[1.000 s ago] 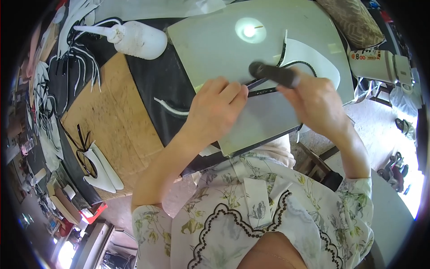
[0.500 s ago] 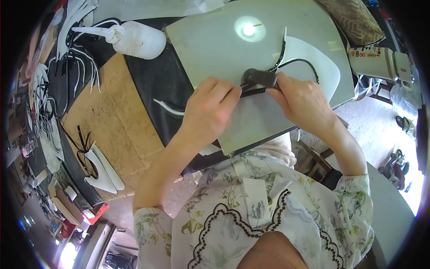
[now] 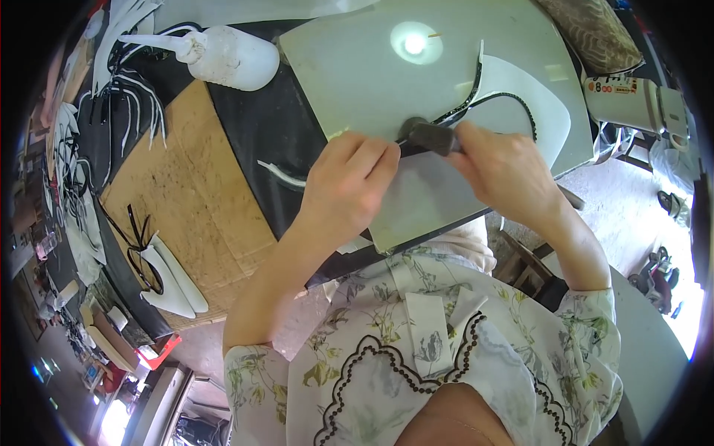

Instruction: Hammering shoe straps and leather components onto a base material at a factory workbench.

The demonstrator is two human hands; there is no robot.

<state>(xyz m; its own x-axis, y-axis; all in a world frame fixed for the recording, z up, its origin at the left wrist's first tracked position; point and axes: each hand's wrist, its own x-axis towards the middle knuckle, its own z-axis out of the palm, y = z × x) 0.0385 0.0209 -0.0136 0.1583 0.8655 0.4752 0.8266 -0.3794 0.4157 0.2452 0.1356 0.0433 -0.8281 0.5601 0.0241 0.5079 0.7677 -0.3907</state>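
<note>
the glossy pale-green board [image 3: 349,74] spreads in front of the person, and its slick face is the first hazard: anything struck on it could skid. left of the board lies a sheet of brown cardboard [image 3: 193,193]. on the board's right part rests a white panel [image 3: 552,104] edged with black trim; a tug on that trim could drag the whole piece askew. just beside the board's upper left corner is a white squeeze bottle [image 3: 242,59], its spout pointing away; a stray knock might set it leaking.

over the board's middle, the right hand [image 3: 509,167] is wrapped round a dark hammer-like tool [image 3: 433,139]. at the board's left edge, the left hand [image 3: 346,182] bends its fingers down onto the work; the tips are hidden, so i cannot tell whether they pinch or only press. the tool's end is just beside them, so a blow landing slightly wide could catch a finger.

the black strip [image 3: 454,115] lies across the board's middle, reaching the panel. because it curves, it could twist if poorly steadied, and get flattened unevenly.
</note>
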